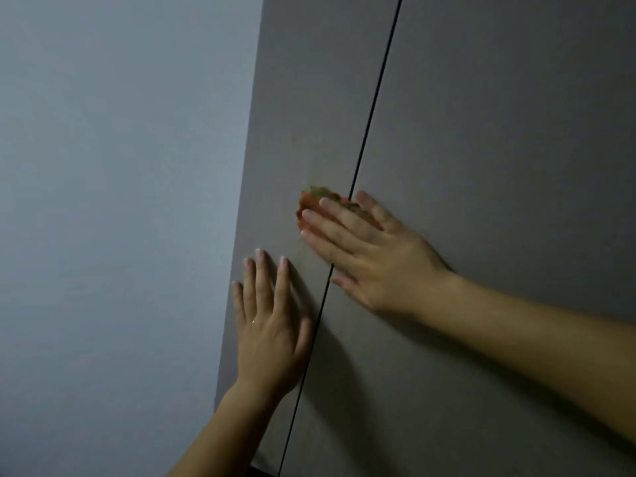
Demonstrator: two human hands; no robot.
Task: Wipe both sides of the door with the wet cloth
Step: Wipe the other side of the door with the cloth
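Observation:
Two tall grey door panels fill the right of the view, split by a thin dark gap. The left door [303, 108] is narrow; the right door [499, 132] is wide. My right hand [364, 249] lies flat with straight fingers, pressing a red and green cloth [318, 197] against the left door beside the gap. Most of the cloth is hidden under the fingers. My left hand [272, 325] rests flat on the left door lower down, fingers spread upward, a ring on one finger.
A plain pale blue-grey wall [120, 201] takes up the left half of the view, meeting the left door's outer edge. A faint damp smear shows on the door above the cloth. The light is dim.

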